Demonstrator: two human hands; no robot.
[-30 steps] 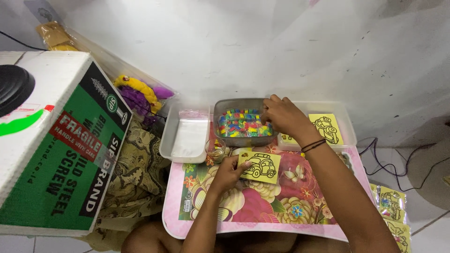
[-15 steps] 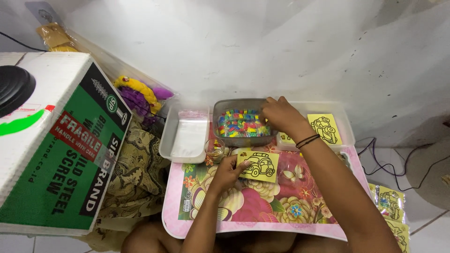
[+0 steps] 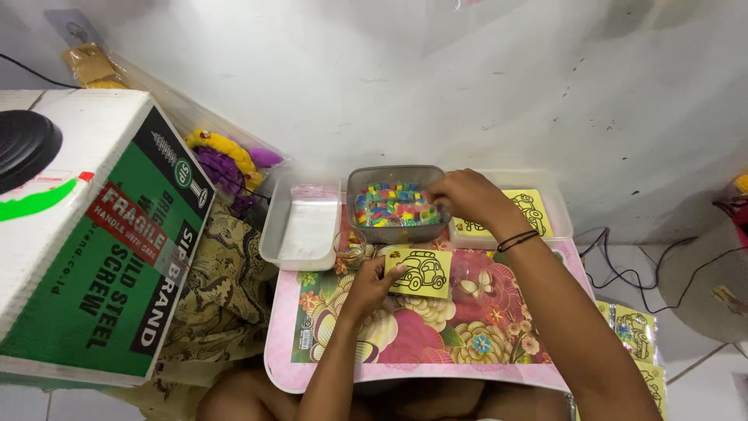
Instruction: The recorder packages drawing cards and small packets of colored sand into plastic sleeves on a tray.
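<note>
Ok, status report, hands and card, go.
Left hand pinning yellow car card on the floral tray. Right hand reaching into tub of coloured pieces. Nothing in the way.

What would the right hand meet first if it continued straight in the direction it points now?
Probably the colourful small pieces in the grey container: the right hand points left over its right rim. Its height above them is unclear.

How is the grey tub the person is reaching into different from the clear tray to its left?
The grey tub is tinted, deeper and packed with small multicoloured pieces; the clear tray is pale, shallower and looks nearly empty. The right hand is over the tub's right rim, while no hand is at the tray; the left hand holds a yellow car card. Both are rectangular plastic containers beside the wall.
</note>
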